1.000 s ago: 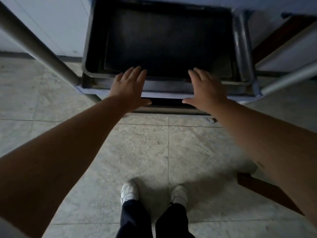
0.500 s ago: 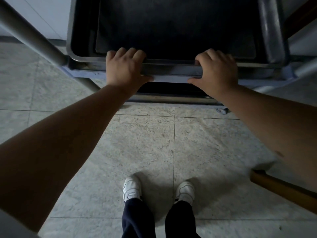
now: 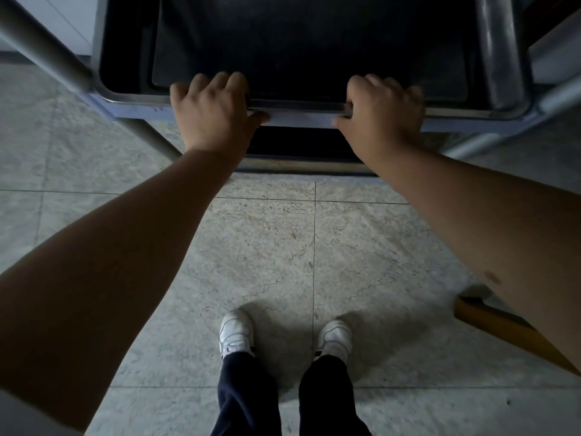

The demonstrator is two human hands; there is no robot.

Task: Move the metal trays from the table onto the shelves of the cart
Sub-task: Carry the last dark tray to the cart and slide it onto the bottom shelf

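Observation:
A dark metal tray (image 3: 132,99) lies flat on a shelf of the cart (image 3: 301,119), its near rim shining along the shelf's front edge. My left hand (image 3: 213,111) is curled over that rim left of centre, fingers inside the tray and thumb on the shelf's front. My right hand (image 3: 382,113) grips the same rim right of centre. Another flat dark tray seems to lie nested inside. A lower shelf (image 3: 301,165) shows beneath, dark under my hands.
Grey cart posts slant at the left (image 3: 47,55) and right (image 3: 553,99). A dark upright bar (image 3: 496,51) stands at the tray's right end. Pale stone floor tiles (image 3: 283,262) lie below, with my white shoes (image 3: 235,335). A wooden leg (image 3: 509,332) juts in low right.
Both hands went from flat and open above the rim to curled over the tray's near rim. The view has closed in on the cart.

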